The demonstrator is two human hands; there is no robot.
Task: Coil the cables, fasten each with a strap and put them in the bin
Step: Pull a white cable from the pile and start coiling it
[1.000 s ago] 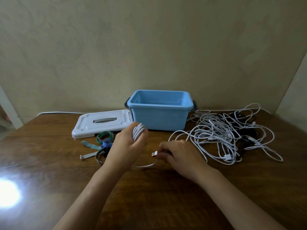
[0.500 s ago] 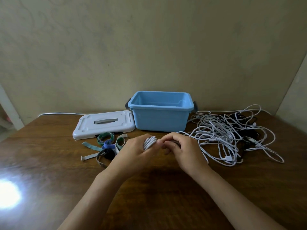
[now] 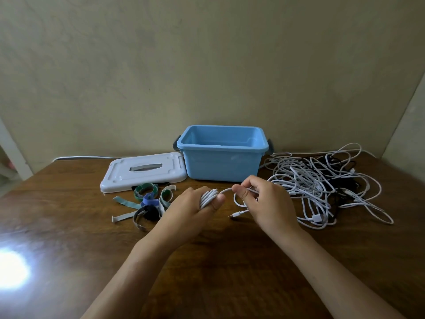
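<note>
My left hand (image 3: 192, 209) grips a coiled white cable (image 3: 208, 196), its loops pinched under the thumb. A short way to the right, my right hand (image 3: 264, 203) holds the same cable's loose tail, which curls in a small loop with the plug end (image 3: 236, 214) hanging toward the table. Behind both hands stands the open blue bin (image 3: 222, 155), with nothing visible inside. A heap of tangled white and black cables (image 3: 322, 185) lies to the right. Several coloured straps (image 3: 147, 201) lie left of my left hand.
The bin's white lid (image 3: 142, 172) lies flat on the wooden table (image 3: 69, 217), left of the bin. A wall closes off the back. A bright glare spot sits at the near left, and a white cord (image 3: 78, 157) runs along the table's far left edge.
My left hand lowered and turned the coil toward the centre. My right hand came up against the coil, then drew back right with the tail, now looped with the plug hanging.
</note>
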